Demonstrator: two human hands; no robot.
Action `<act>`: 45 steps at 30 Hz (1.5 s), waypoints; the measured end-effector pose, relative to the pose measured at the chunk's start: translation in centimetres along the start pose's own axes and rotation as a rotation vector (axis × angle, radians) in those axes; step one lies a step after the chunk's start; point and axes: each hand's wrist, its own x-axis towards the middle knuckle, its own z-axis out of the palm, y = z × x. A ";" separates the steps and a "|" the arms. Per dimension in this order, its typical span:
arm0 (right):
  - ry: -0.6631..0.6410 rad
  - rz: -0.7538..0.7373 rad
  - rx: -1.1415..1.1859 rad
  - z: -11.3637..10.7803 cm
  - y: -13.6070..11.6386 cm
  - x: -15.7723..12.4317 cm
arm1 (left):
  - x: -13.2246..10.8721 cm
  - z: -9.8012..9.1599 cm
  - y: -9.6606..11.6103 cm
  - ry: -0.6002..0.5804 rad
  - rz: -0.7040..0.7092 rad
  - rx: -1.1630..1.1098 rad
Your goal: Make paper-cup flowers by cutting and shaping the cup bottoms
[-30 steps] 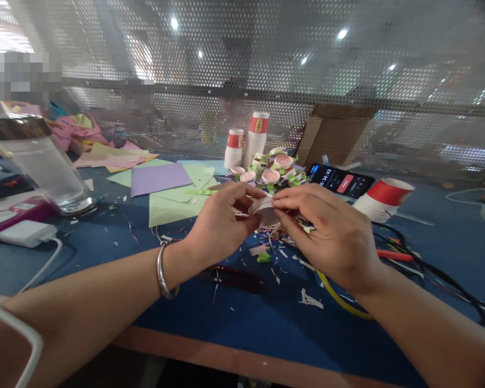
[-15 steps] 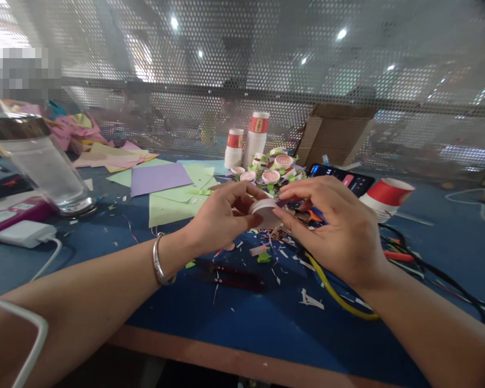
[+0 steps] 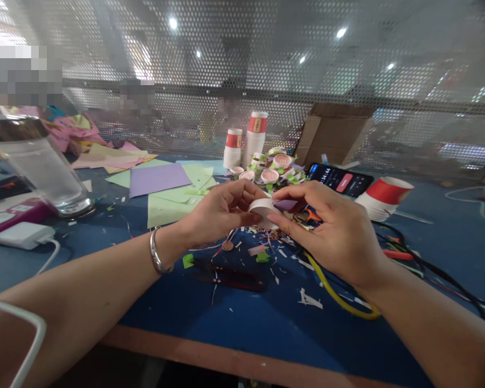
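A small round white paper piece [image 3: 265,209], like the cut base of a cup, is held between both hands over the blue table. My left hand [image 3: 226,210] pinches its left side with thumb and fingers. On its right side, my right hand [image 3: 327,226] grips the rim with thumb and index finger. A bit of purple paper [image 3: 286,205] shows by the right fingers. Beneath the hands lie dark thread snips [image 3: 230,277] among paper scraps. Behind them is a pile of small round pieces with green paper [image 3: 270,175].
Stacked paper cups [image 3: 254,141] stand at the back, with another stack [image 3: 383,196] tilted at right beside a phone [image 3: 341,180]. Purple and green sheets [image 3: 159,179] lie left of centre. A glass bottle [image 3: 48,170] and white charger [image 3: 26,235] are at left; a yellow cable [image 3: 335,296] curves at right.
The right fingers have shifted slightly left on the round piece, which has turned a little. More of the purple paper now shows beside it. The view has moved slightly.
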 end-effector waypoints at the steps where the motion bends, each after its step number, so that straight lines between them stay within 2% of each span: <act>1: -0.004 0.008 0.006 0.0 0.0 0.0 | 0.0 -0.1 0.0 -0.008 0.001 -0.008; 10: 0.002 0.023 -0.017 -0.2 -0.4 -0.1 | 0.0 -0.2 0.0 -0.057 -0.007 -0.042; 22: 0.065 -0.006 -0.006 -0.1 -0.5 0.1 | 0.0 -0.1 -0.5 0.115 -0.002 -0.105; 26: 0.048 0.022 -0.012 -0.2 -0.5 0.0 | 0.0 0.2 -0.4 0.106 -0.052 -0.116; 31: 0.008 0.026 0.021 -0.2 -0.4 -0.1 | -0.1 0.6 -0.2 0.061 -0.037 -0.005; 38: 0.019 -0.080 -0.020 0.0 -0.2 -0.1 | -0.3 0.8 -0.1 0.144 0.071 0.223; 45: 0.025 -0.084 -0.027 0.2 -0.2 -0.2 | -0.6 1.2 0.2 0.153 0.124 0.309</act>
